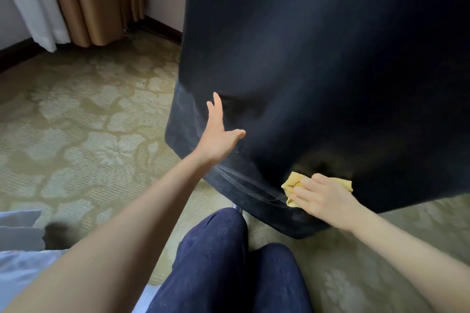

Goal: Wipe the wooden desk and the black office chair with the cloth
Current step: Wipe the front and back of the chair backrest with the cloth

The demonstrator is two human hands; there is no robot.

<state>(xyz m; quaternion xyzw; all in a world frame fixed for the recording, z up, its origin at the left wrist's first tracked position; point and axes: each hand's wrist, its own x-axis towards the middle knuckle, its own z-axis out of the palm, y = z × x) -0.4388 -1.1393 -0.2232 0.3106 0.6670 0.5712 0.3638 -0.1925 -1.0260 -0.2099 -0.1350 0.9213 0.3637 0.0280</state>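
Right hand (323,201) presses yellow cloth (292,183) flat-fingered on black chair (318,71); left hand (218,132) spread, released, at chair edge

Our left hand (218,134) and right hand (323,198) are bare, as are both forearms, which run unsleeved to the frame's edge at seven and four o'clock. At six o'clock our legs wear dark navy denim trousers (211,262), faintly flecked with pale specks.
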